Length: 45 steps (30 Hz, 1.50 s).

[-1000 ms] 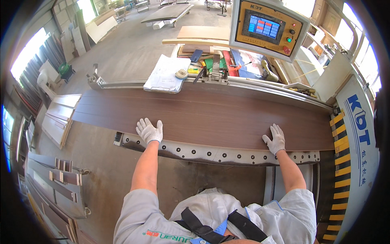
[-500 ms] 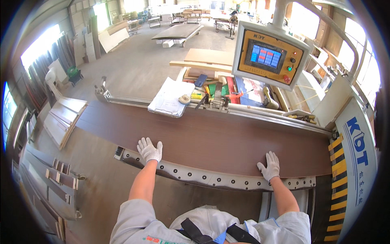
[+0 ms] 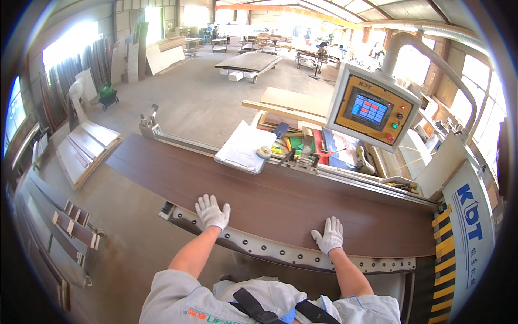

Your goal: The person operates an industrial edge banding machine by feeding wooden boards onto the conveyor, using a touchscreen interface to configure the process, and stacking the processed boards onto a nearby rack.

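Note:
A long dark brown board lies flat across the machine's bed, its right end against the machine. My left hand, in a white knit glove, rests on the board's near edge with fingers spread. To its right, my right hand, gloved the same way, lies on the board near the same edge, thumb apart and fingers stretched out. Neither hand grips anything. Under the near edge runs a pale support rail with a row of round dark-centred fittings. Papers on a clipboard carry a tape roll at the far edge.
A control panel with a lit screen hangs at the right. Below it stands the machine's white housing, with yellow-black stripes. Tools and a phone lie beyond the metal fence. Stacked panels stand left.
My right hand has moved left along the board, closer to my left hand. The view has tilted up and turned slightly left. Both hands still lie flat on the board.

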Available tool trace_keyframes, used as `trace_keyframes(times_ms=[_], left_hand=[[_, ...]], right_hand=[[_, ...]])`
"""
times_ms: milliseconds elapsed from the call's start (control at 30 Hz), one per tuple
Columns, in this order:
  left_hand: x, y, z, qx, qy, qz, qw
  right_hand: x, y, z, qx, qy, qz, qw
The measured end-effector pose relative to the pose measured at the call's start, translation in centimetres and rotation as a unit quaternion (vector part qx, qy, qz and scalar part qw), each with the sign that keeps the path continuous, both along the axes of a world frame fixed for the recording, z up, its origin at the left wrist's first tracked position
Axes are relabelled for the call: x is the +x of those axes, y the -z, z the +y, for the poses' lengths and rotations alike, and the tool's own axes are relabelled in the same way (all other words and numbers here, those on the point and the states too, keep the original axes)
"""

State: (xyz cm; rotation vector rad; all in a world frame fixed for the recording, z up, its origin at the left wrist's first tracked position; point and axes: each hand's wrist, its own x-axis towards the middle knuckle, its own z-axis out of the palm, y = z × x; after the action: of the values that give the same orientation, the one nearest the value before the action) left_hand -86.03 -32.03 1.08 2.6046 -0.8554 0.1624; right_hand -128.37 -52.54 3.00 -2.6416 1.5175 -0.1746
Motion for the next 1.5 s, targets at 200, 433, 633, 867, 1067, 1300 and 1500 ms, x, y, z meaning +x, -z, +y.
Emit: trace_keyframes(times_ms=[200, 433, 633, 867, 1067, 1300, 1500], left_hand=[[4.3, 1.4, 4.4, -0.165, 0.169, 0.084, 0.968], [18.8, 0.5, 10.4, -0.232, -0.146, 0.062, 0.96], [26.8, 3.4, 10.3, -0.394, -0.287, 0.176, 0.855], [30.3, 5.7, 11.3, -0.616, -0.234, 0.489, 0.571], [29.7, 5.3, 10.4, -0.624, -0.175, 0.58, 0.494], [28.8, 1.4, 14.9, -0.63, -0.184, 0.528, 0.539], [31.1, 0.2, 9.6, -0.569, -0.226, 0.483, 0.626]], right_hand=[[9.4, -0.2, 4.7, -0.015, -0.021, -0.026, 0.999], [10.0, -0.1, 5.9, -0.059, -0.012, -0.064, 0.996], [10.5, -0.3, 6.1, -0.072, -0.01, -0.063, 0.995], [12.0, -0.5, 5.6, -0.081, -0.022, -0.063, 0.994], [10.1, -0.5, 7.2, -0.043, -0.037, 0.027, 0.998], [9.7, -2.6, 9.3, -0.067, -0.141, 0.005, 0.988], [11.0, -4.0, 7.0, -0.101, -0.131, 0.002, 0.986]])
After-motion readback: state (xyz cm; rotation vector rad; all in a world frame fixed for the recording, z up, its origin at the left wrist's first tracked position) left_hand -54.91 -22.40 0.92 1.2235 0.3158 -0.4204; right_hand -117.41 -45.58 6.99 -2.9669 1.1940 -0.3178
